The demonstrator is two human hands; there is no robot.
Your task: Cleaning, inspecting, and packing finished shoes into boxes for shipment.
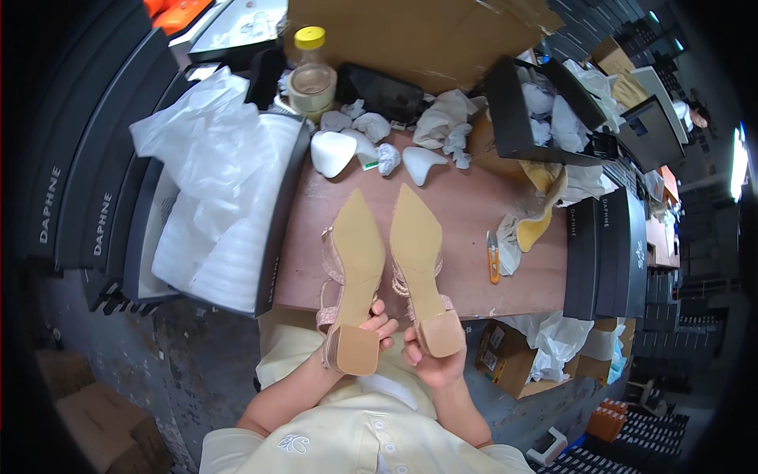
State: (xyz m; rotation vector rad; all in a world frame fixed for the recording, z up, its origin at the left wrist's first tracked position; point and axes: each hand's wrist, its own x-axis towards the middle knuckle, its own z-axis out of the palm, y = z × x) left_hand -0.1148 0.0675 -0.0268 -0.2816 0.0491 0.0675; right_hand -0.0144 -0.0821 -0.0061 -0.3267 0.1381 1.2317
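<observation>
I hold a pair of pale pink pointed-toe shoes with block heels, soles facing up and toes pointing away from me. My left hand (pixel 381 324) grips the left shoe (pixel 358 245) near its heel, with fingers curled round the inner side. In my right hand (pixel 439 368) is the right shoe (pixel 417 241), held at its heel. The two shoes are side by side with a narrow gap between them. Textured straps show along their edges. Both tan soles are plain to see, while the palms are partly hidden by the heels.
An open shoebox (pixel 272 213) with white wrapping stands at left, beside stacked dark boxes (pixel 103 158). White toe inserts (pixel 334 152) and crumpled paper lie behind the shoes on the pinkish table (pixel 474 237). Orange-handled snips (pixel 493 257) lie at right. A yellow-capped jar (pixel 310 59) stands at the back.
</observation>
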